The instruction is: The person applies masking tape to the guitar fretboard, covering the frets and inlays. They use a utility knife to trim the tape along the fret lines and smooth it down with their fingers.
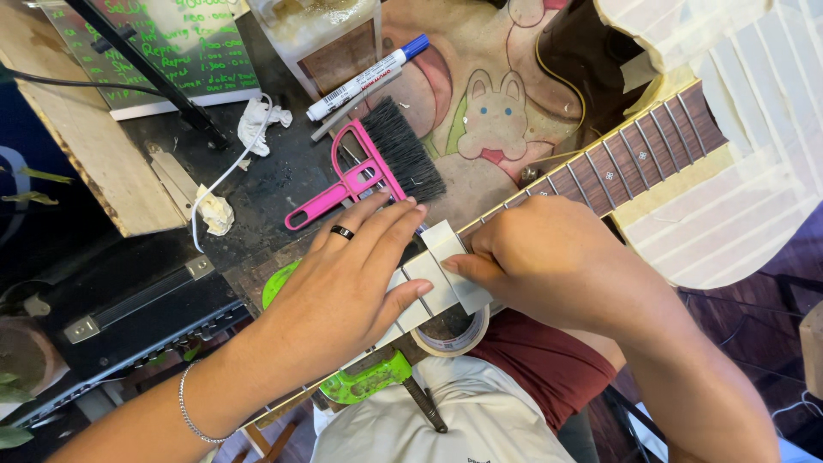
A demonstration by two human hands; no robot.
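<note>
Tape strips [437, 274] sit across the guitar neck [617, 167], both hands pressing them down: left hand [343, 287] flat and open, right hand [549, 257] curled, pinching a strip's edge. Tape roll [453, 336] hangs just below the neck, pink brush [377, 167] just above.

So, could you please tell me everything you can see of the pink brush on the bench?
The pink brush has a flat plastic handle with a slotted hole at its end and a cut-out frame at the neck, and a broad head of dark bristles. It lies flat on the dark bench, handle toward the lower left. The left hand has fingertips close beside it; contact is unclear.
</note>
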